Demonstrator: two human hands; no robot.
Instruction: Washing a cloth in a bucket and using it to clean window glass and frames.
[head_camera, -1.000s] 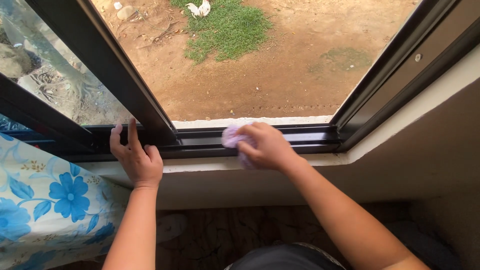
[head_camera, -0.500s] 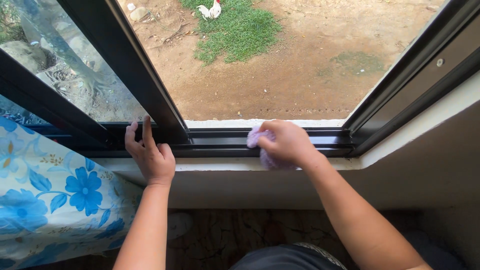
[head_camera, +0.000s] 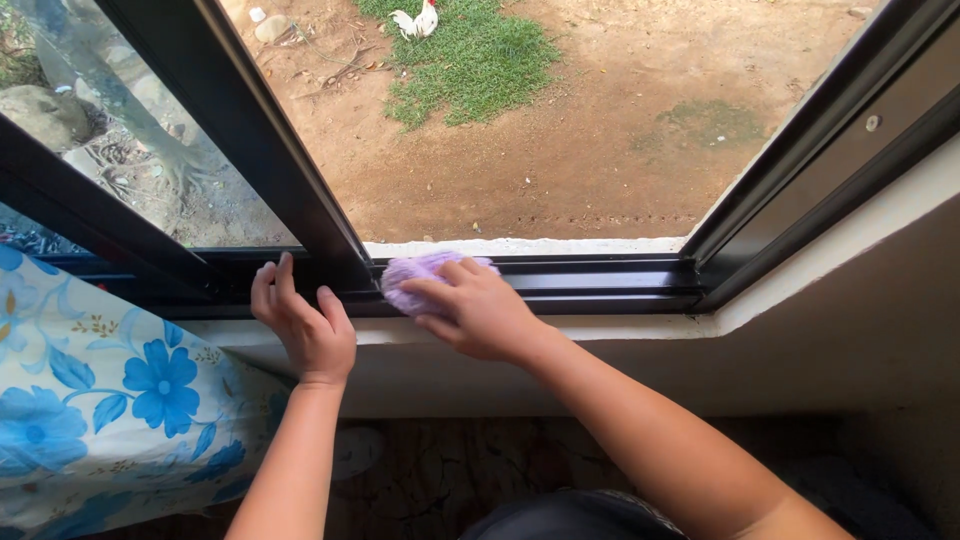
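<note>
Cloth (head_camera: 415, 275) under right hand (head_camera: 480, 310), on window track (head_camera: 600, 280).

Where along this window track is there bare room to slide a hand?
The black track lies bare from the right hand to the right frame corner. It is crowded on the left: the purple cloth, the upright sash bar and the left hand sit close together there.
</note>
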